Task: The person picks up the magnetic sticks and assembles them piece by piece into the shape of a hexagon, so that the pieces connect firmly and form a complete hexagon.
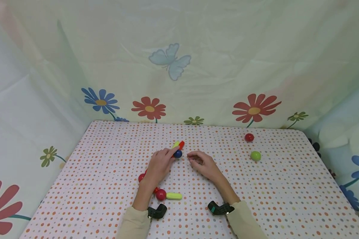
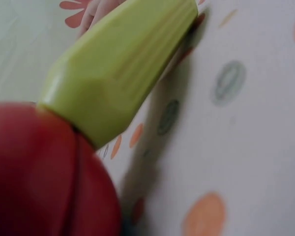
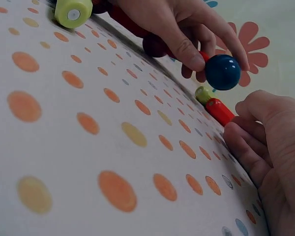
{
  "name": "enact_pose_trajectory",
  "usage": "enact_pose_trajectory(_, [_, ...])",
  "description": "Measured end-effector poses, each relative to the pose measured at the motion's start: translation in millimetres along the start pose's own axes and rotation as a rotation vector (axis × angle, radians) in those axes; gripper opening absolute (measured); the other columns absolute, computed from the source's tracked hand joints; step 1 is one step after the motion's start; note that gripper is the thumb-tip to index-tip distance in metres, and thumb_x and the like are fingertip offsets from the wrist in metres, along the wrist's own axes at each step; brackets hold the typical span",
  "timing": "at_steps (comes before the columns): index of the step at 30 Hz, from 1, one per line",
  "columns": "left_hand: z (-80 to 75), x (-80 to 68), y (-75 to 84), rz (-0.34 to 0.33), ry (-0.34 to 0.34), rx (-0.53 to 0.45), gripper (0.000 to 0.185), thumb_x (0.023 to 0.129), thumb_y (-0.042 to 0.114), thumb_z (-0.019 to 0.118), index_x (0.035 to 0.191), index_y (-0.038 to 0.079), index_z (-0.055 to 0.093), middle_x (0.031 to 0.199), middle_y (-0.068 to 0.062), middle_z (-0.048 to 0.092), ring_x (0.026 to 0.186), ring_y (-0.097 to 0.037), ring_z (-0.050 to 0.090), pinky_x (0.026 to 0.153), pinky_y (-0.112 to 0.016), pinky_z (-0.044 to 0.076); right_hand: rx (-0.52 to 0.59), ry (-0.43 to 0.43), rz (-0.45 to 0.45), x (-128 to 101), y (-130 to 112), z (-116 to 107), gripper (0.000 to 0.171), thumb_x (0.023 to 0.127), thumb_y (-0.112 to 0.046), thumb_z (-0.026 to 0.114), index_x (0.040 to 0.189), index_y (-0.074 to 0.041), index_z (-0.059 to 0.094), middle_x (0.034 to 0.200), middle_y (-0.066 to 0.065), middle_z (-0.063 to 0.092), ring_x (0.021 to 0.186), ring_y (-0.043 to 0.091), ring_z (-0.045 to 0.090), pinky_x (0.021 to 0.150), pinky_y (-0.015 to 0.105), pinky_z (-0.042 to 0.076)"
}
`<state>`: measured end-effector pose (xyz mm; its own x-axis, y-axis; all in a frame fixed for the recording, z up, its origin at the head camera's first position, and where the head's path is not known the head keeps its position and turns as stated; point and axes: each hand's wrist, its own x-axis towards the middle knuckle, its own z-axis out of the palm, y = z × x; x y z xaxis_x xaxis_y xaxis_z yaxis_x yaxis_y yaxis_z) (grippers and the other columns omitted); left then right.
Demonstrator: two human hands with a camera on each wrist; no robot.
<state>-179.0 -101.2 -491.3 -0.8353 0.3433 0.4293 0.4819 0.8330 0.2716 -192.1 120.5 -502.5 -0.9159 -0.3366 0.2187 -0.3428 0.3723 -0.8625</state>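
My left hand (image 1: 161,165) holds a blue ball (image 1: 178,154) by a short red stick (image 3: 204,56) behind it, thumb and fingers round the stick in the right wrist view. My right hand (image 1: 205,165) is just right of the ball, fingers loosely curled with nothing in them. Under the left forearm lie red balls (image 1: 161,195) joined by red sticks, with a yellow-green stick (image 1: 174,196) at the near end. That green stick (image 2: 123,69) and a red ball (image 2: 44,172) loom large in the left wrist view; part of the chain is hidden by my arm.
Beyond the left fingertips lie a loose red stick (image 1: 181,144) and a yellow-green stick (image 1: 175,144). Toward the right back of the dotted table (image 1: 287,186) sit a red ball (image 1: 249,137) and a green ball (image 1: 255,156). A flowered curtain (image 1: 215,83) hangs behind.
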Motion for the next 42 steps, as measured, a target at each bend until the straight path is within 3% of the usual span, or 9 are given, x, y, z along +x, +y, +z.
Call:
enact_pose_trajectory(4, [2.2, 1.1, -1.7, 0.014, 0.029, -0.009, 0.053, 0.091, 0.018, 0.068, 0.140, 0.027, 0.050, 0.103, -0.001, 0.066, 0.095, -0.018, 0.064, 0.093, -0.041, 0.051, -0.010, 0.007, 0.010, 0.4, 0.1, 1.2, 0.025, 0.094, -0.010, 0.062, 0.117, -0.004, 0.064, 0.114, 0.014, 0.069, 0.101, 0.027, 0.066, 0.081, 0.019, 0.054])
enact_pose_trajectory(8, [2.6, 1.5, -1.6, 0.000, 0.017, -0.011, 0.054, 0.091, 0.018, 0.067, 0.142, 0.028, 0.049, 0.100, -0.002, 0.064, 0.092, -0.018, 0.061, 0.094, -0.042, 0.050, -0.022, 0.002, 0.023, -1.2, -12.3, 0.5, 0.026, 0.094, -0.004, 0.060, 0.118, 0.004, 0.062, 0.114, 0.020, 0.068, 0.102, 0.032, 0.065, 0.081, 0.019, 0.054])
enact_pose_trajectory(13, [3.0, 1.1, -2.3, -0.020, 0.002, -0.007, 0.053, 0.093, 0.019, 0.065, 0.142, 0.030, 0.047, 0.102, -0.001, 0.064, 0.095, -0.018, 0.062, 0.097, -0.041, 0.048, -0.015, 0.000, 0.026, -0.9, -5.6, 1.7, 0.024, 0.094, -0.009, 0.062, 0.117, -0.003, 0.064, 0.113, 0.014, 0.069, 0.101, 0.027, 0.066, 0.081, 0.020, 0.054])
enact_pose_trajectory(20, [1.6, 0.4, -2.8, -0.023, 0.030, -0.044, 0.049, 0.091, 0.027, 0.067, 0.138, 0.030, 0.053, 0.103, 0.000, 0.064, 0.097, -0.017, 0.062, 0.095, -0.039, 0.048, -0.040, 0.017, 0.039, 2.9, -1.1, 5.4, 0.021, 0.094, -0.012, 0.062, 0.115, -0.007, 0.066, 0.111, 0.009, 0.069, 0.098, 0.018, 0.065, 0.081, 0.021, 0.055])
enact_pose_trajectory(31, [2.6, 2.5, -1.4, -0.001, 0.049, -0.034, 0.047, 0.090, 0.027, 0.068, 0.135, 0.025, 0.054, 0.112, 0.000, 0.066, 0.104, -0.019, 0.063, 0.098, -0.042, 0.047, -0.151, 0.161, -0.192, 20.3, 5.9, 14.2, 0.023, 0.089, -0.002, 0.063, 0.112, -0.006, 0.066, 0.115, 0.011, 0.065, 0.091, 0.021, 0.062, 0.073, 0.025, 0.054])
enact_pose_trajectory(38, [5.6, 2.3, -2.0, 0.014, 0.057, 0.014, 0.047, 0.091, 0.027, 0.067, 0.136, 0.023, 0.054, 0.115, 0.000, 0.067, 0.103, -0.019, 0.064, 0.096, -0.041, 0.048, -0.313, 0.086, -0.238, 32.2, 6.8, 18.7, 0.032, 0.094, -0.003, 0.056, 0.124, -0.007, 0.064, 0.138, 0.012, 0.056, 0.130, 0.032, 0.047, 0.105, 0.049, 0.042])
enact_pose_trajectory(42, [5.9, 1.0, -1.4, 0.022, 0.053, 0.024, 0.049, 0.091, 0.027, 0.067, 0.138, 0.024, 0.053, 0.116, -0.001, 0.068, 0.103, -0.019, 0.065, 0.096, -0.041, 0.048, -0.442, 0.013, -0.263, 33.9, 5.8, 20.6, 0.035, 0.096, -0.004, 0.052, 0.130, -0.007, 0.061, 0.143, 0.013, 0.053, 0.137, 0.036, 0.043, 0.113, 0.052, 0.034])
